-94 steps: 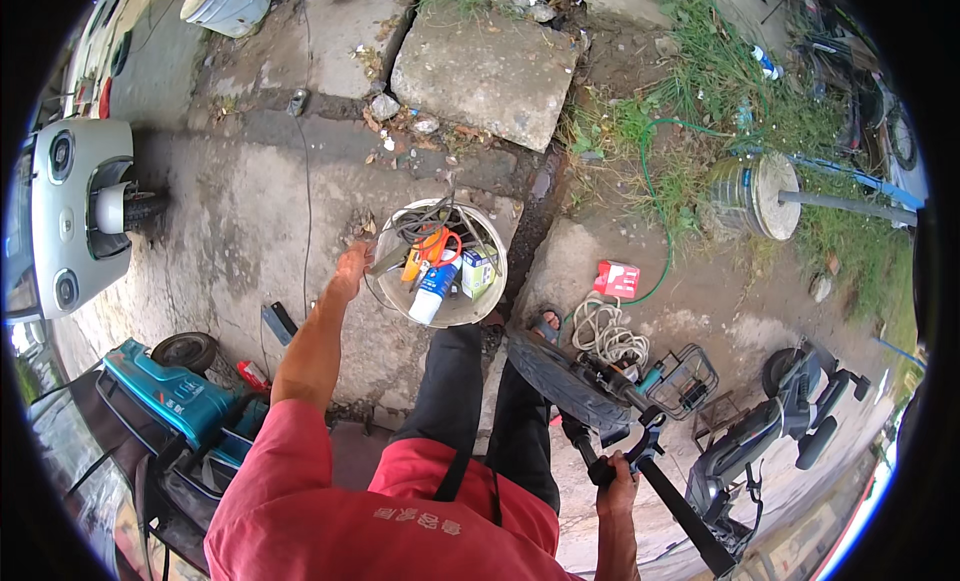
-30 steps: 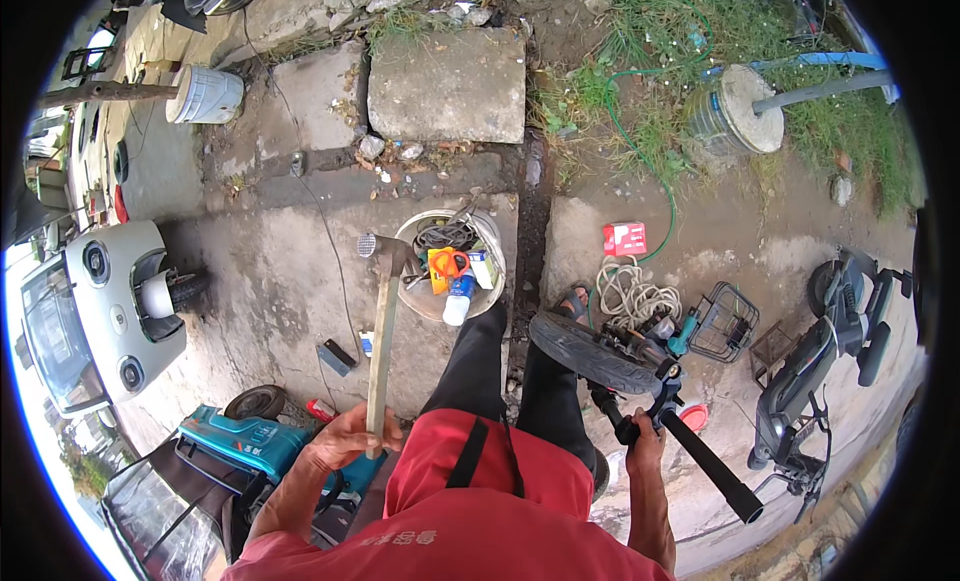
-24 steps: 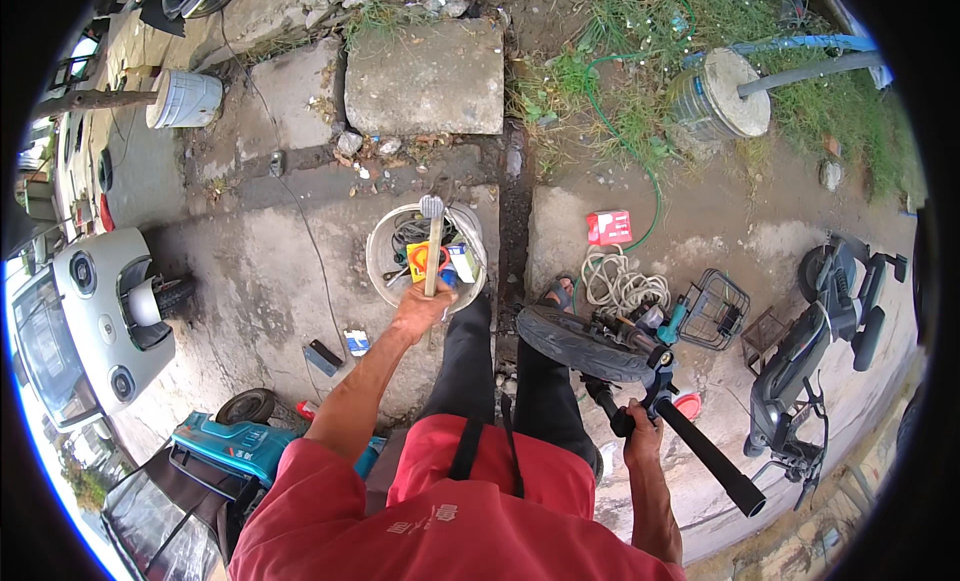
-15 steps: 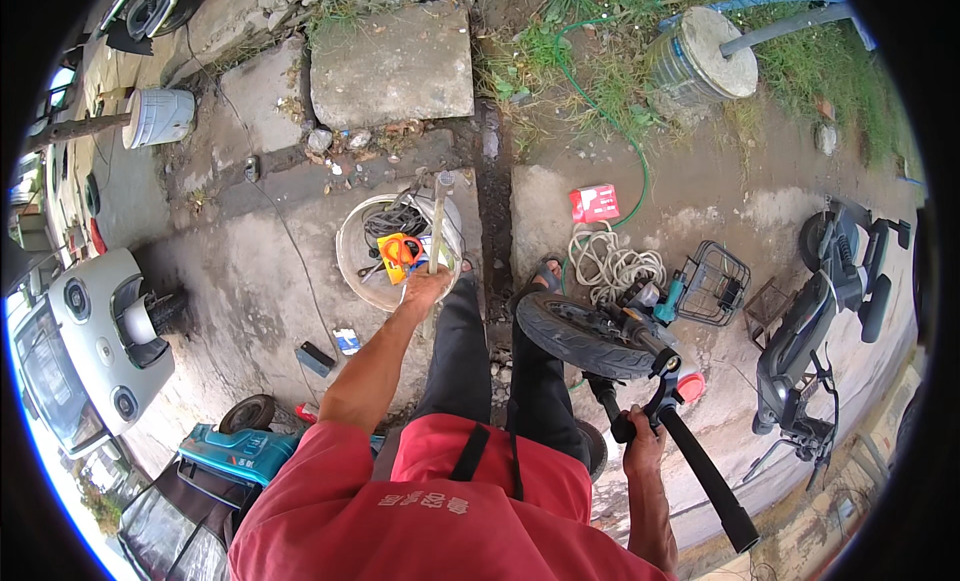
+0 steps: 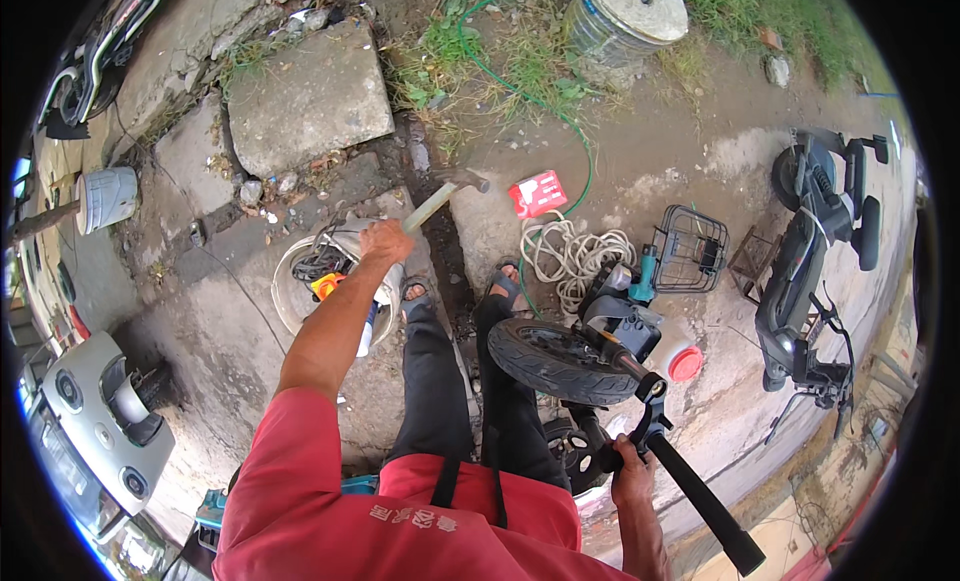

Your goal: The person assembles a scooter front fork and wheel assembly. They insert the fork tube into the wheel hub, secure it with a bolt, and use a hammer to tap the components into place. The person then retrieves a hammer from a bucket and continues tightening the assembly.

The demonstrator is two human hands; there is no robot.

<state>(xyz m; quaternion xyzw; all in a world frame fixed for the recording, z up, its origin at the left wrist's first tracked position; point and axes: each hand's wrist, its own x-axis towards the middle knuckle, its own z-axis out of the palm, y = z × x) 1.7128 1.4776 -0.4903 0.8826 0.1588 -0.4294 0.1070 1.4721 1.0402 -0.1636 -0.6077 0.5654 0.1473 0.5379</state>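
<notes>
My left hand (image 5: 388, 243) is closed around the pale handle of a hammer (image 5: 431, 207), held out above the drainage gap with its head pointing away from me. Just below that hand stands a white bucket (image 5: 281, 289) holding dark cables and an orange item; my forearm covers part of it. At the right, my right hand (image 5: 632, 473) grips the black handlebar (image 5: 702, 489) of a small front-wheel assembly close to its clamp. The assembly's black tyre (image 5: 520, 366) leans by my right leg. My fingers hide the exact spot gripped.
Coiled pale rope (image 5: 575, 256), a red box (image 5: 537, 194) and a wire basket (image 5: 692, 249) lie ahead on the right. A jug with a red lid (image 5: 686, 364) is beyond the wheel. A dark electric scooter (image 5: 800, 271) stands far right. A concrete-filled bucket (image 5: 625, 26) is ahead.
My left hand has lifted the hammer out from over the bucket and swung it to the right, tilting it. My right hand stays on the handlebar. The whole view has turned somewhat.
</notes>
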